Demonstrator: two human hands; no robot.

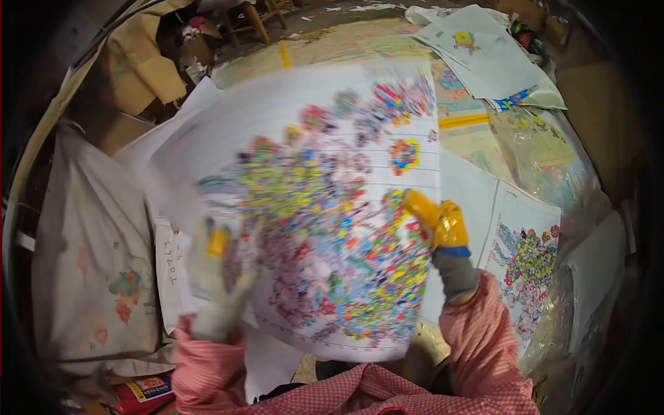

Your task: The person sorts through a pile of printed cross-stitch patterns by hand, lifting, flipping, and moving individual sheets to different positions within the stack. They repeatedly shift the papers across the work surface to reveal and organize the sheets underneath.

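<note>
A large white printed sheet, covered with dense multicoloured clusters of small shapes, is raised in front of me and blurred by motion. My right hand, in a shiny yellow glove with a grey cuff, pinches the sheet's right edge. On the other side, my left hand wears a pale glove with an orange patch on one finger. Its thumb and fingers are spread apart near the sheet's left edge, smeared by motion. Red checked sleeves cover both arms.
A similar printed sheet lies at the right. White papers with a small drawing sit at the back right, by clear plastic film. Stained grey cloth hangs at the left, above a red packet. Brown cardboard stands behind.
</note>
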